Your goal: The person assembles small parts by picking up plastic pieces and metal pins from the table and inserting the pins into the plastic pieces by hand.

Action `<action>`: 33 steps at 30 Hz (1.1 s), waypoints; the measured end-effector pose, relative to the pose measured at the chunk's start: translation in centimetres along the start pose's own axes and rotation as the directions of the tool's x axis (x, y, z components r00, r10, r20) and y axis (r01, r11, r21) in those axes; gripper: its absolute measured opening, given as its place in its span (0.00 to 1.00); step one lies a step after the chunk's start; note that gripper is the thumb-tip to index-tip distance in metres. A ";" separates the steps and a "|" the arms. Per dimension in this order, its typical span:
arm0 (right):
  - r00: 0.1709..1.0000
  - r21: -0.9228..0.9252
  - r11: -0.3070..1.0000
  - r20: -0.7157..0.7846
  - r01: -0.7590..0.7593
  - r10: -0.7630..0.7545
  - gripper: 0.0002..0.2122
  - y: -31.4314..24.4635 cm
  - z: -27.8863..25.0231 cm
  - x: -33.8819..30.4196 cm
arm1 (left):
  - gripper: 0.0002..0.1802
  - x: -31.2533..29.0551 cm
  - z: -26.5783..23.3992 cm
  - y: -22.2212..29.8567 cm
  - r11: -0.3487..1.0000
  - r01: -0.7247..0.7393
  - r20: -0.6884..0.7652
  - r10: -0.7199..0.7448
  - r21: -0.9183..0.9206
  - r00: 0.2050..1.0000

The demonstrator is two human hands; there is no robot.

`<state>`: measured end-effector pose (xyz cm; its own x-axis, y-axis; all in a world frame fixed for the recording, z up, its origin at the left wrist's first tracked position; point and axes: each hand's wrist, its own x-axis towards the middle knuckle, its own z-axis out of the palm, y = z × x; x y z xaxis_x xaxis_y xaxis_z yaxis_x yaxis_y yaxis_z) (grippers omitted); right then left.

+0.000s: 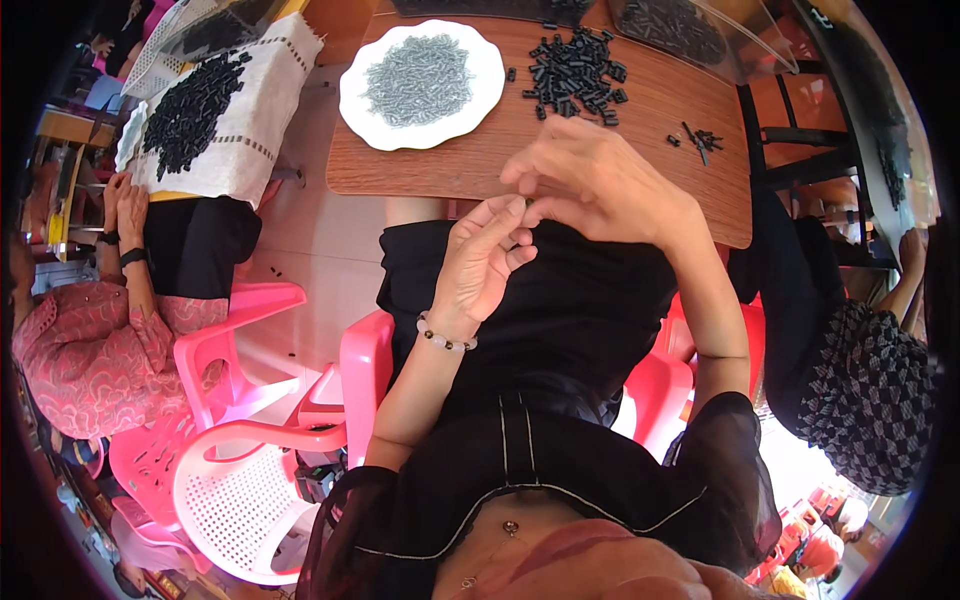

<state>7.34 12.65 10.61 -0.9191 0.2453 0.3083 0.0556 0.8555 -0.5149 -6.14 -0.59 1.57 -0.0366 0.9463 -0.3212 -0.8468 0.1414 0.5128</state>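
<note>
My left hand is held over my lap by the table's front edge, thumb and fingertips pinched together. Against its fingertips, my right hand curls in with thumb and forefinger also pinched. Whatever lies between the fingers is too small or hidden to make out. Beyond the left hand, a white plate with a wavy rim holds a heap of small thin silvery metal pieces. Just past my right hand lies a pile of short black cylindrical pieces on the brown wooden table.
Several loose dark pieces lie at the table's right. A clear bin of black pieces stands at the back. To the left, a co-worker sits by a cloth-covered table heaped with black parts. Pink plastic chairs stand at lower left.
</note>
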 end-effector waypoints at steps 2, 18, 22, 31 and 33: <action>1.000 0.029 0.999 -0.026 0.017 -0.016 0.12 0.8 -0.2 1.4 | 0.12 0.0 -0.2 0.3 0.999 0.026 -0.016 -0.026 -0.031 1.000; 0.964 -0.354 0.897 -0.070 -0.266 0.258 0.05 8.3 4.6 10.4 | 0.16 -0.1 0.3 0.8 0.999 0.036 -0.011 -0.037 -0.016 0.999; 0.971 -0.355 0.906 -0.139 -0.231 0.193 0.03 8.6 5.2 10.2 | 0.15 0.1 0.3 0.7 0.999 0.032 -0.027 -0.033 -0.018 0.999; 0.973 -0.307 0.925 -0.125 -0.224 0.194 0.04 8.7 5.5 10.8 | 0.15 0.4 0.1 0.3 0.997 0.063 -0.020 -0.063 -0.039 0.998; 0.976 -0.315 0.925 -0.113 -0.211 0.184 0.04 9.0 5.6 10.9 | 0.15 0.3 0.1 0.4 0.997 0.065 -0.032 -0.067 -0.040 0.997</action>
<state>-4.39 20.45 4.91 -0.8430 0.4487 0.2968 0.3681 0.8834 -0.2899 -6.42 -0.24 1.70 0.0029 0.9249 -0.3802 -0.8681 0.1911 0.4581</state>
